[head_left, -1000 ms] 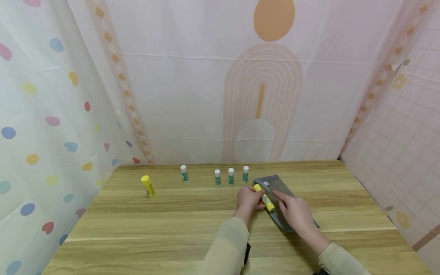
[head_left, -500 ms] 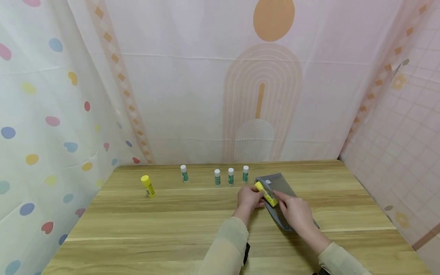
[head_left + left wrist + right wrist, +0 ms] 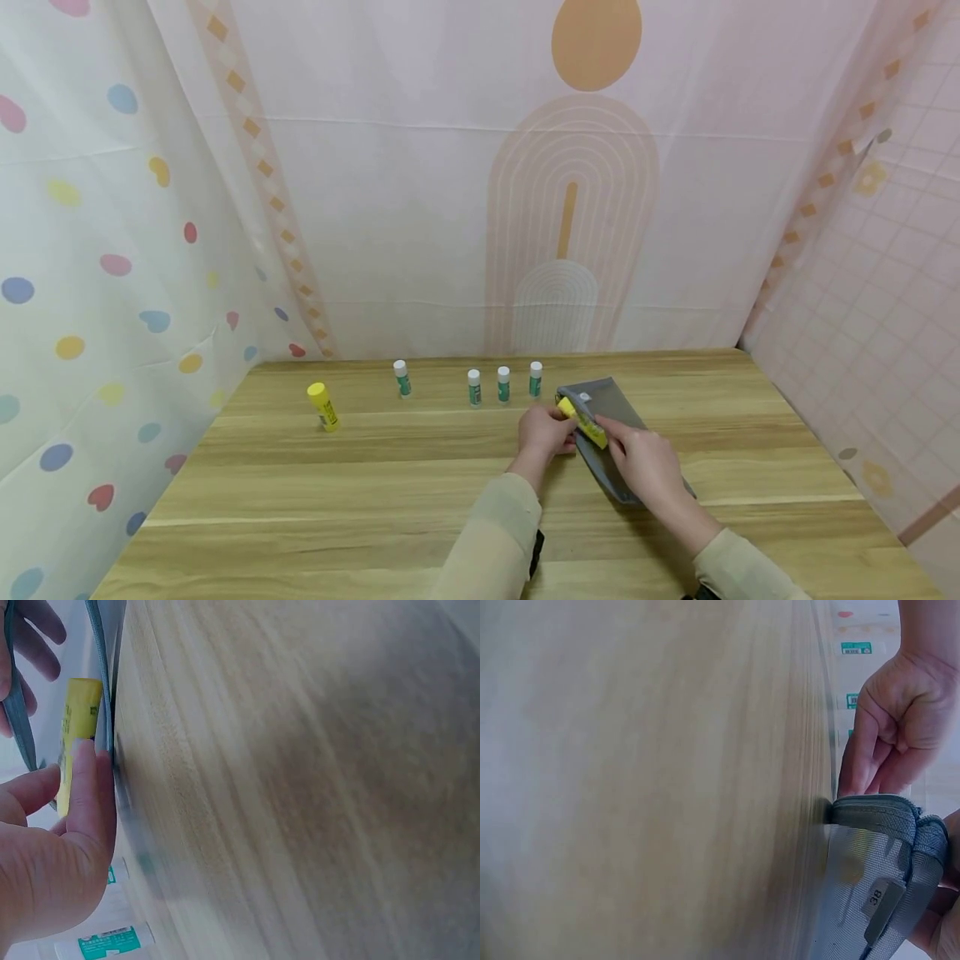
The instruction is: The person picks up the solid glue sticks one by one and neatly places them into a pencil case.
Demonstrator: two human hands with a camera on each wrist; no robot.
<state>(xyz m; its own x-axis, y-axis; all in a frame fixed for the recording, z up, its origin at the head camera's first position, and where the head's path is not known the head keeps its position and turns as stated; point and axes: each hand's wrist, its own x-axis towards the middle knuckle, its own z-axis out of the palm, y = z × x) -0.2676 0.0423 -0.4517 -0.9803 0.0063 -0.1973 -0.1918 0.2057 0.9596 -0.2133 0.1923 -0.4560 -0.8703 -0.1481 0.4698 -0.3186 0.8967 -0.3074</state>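
Observation:
A grey mesh zip pouch lies slanted on the table, its mouth spread toward the left. My left hand pinches a yellow glue stick between thumb and fingers at the pouch opening. Part of the stick sits inside, behind the upper edge. With my right hand I grip that upper edge, lifting it from the lower one; the left wrist view shows the edge between thumb and fingers. In the right wrist view, a tag stands on the pouch's mesh side, and the stick is only a faint yellow patch.
Another yellow glue stick stands upright at the table's left. Several small white-capped green glue sticks stand along the back, one close to the pouch corner and one farther left. Patterned curtains hang behind the wooden table.
The yellow glue stick has slid rightward into the pouch mouth and is now partly covered by the upper edge. The pouch's far end shifted slightly right. Both hands stay nearly in place.

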